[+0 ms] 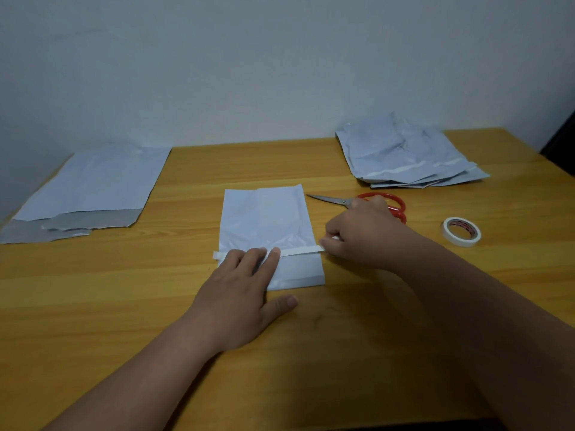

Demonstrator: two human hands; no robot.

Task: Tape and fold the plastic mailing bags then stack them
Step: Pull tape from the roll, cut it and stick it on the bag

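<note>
Wooden table [93, 290] against a pale wall, seen from above my hands. At its middle lies the folded mailing bag [264, 222], long axis running from the near edge toward the far edge, its folded end nearest me. A tape strip [300, 251] crosses it from side to side; my left hand [239, 293] presses flat, fingers straight, on the strip's left part, while my right hand [364, 234] pinches the free end just past the bag's right side. Flat bags [93, 181] lie at the far left corner, a looser pile [404, 150] at the far right; which is finished I cannot tell. Scissors [382, 202] and tape roll [462, 231] lie to the right. Taping appears partway done; stacking remains.
</note>
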